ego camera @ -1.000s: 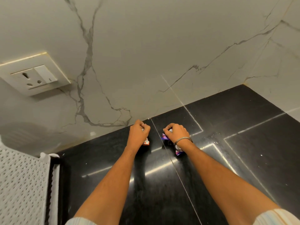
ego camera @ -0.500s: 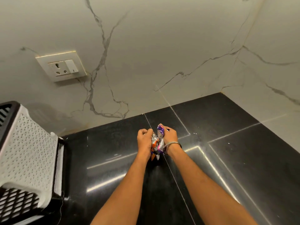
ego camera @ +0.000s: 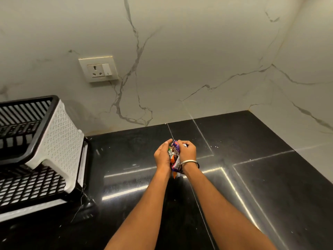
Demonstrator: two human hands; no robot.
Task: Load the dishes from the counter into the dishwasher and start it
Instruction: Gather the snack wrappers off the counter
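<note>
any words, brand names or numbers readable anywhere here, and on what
None can be read.
Wrappers gripped between the left hand and right hand: printed in purple, orange and green, but crumpled and too blurred to read.
Wall socket: only a small mark on its switch, no legible text.
Dish rack: no lettering visible.

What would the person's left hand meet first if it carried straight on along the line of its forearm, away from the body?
Past the left hand lies only bare black counter, then the marble wall. It would probably reach the wall first, though depth is unclear. The wrappers sit beside it.
</note>
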